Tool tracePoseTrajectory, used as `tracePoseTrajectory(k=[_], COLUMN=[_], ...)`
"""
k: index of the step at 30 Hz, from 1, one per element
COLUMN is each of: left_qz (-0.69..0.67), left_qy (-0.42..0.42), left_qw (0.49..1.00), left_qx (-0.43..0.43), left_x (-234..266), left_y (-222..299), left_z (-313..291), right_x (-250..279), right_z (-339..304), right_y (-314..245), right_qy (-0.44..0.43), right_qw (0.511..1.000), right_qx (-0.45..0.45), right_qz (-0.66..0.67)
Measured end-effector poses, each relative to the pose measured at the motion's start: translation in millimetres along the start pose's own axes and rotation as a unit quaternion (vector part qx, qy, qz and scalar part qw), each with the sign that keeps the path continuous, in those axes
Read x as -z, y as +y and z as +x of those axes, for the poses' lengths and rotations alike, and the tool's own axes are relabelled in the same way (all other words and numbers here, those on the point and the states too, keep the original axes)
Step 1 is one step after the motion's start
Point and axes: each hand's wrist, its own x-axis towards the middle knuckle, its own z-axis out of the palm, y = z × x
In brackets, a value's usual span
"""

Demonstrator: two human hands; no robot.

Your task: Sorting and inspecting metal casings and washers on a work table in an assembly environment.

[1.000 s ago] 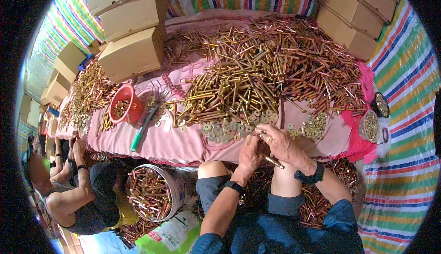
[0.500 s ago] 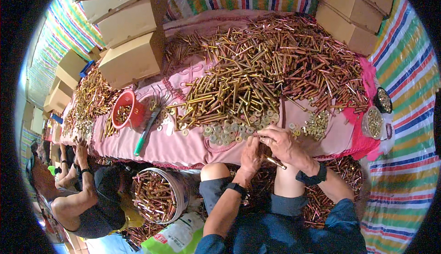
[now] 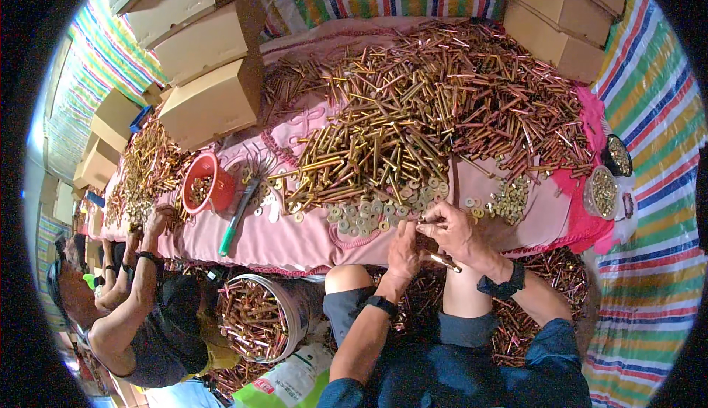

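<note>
My left hand [image 3: 404, 250] is closed round a long brass-coloured bolt [image 3: 445, 262], whose end sticks out toward the lower right beneath my other hand. My right hand [image 3: 451, 229] meets it at the table's near edge, thumb and fingertips pinched together at the bolt's upper end. Whatever small part sits in that pinch is mostly hidden. Just beyond my hands lie flat round washers [image 3: 361, 216], spread on the pink cloth [image 3: 295, 242]. Small brass-coloured nuts [image 3: 509, 200] form a patch to the right, and a large heap of bolts [image 3: 376, 143] rises behind.
A green-handled hand rake [image 3: 237, 220] lies beside a red basket [image 3: 209, 183] on the left. Below stands a bucket [image 3: 289, 312] of bolts. Cardboard boxes [image 3: 210, 102] are stacked at the back. Tubs of small parts [image 3: 601, 193] sit right. A co-worker [image 3: 133, 312] works at the left.
My hands stay together at nearly the same spot, with the bolt still between them. The co-worker's near hand has moved right and forward over the table.
</note>
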Motion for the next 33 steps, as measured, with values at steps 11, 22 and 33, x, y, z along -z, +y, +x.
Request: tracePoseTrajectory(k=[11,22,33], left_qz=[-0.031,-0.071,-0.042], left_qy=[-0.078,-0.067,-0.128], left_qw=[0.996,0.994,0.989], left_qx=[0.037,0.051,0.066], left_x=[12,-6,-27], left_y=[14,-9,-36], left_z=[6,-9,-6], right_x=[-7,-10,-1], right_z=[12,7,12], right_y=[3,26,20], right_qy=[0.030,0.038,-0.029], right_qw=[0.975,0.991,0.998], right_qx=[0.164,0.098,-0.039], right_qz=[-0.145,-0.088,-0.038])
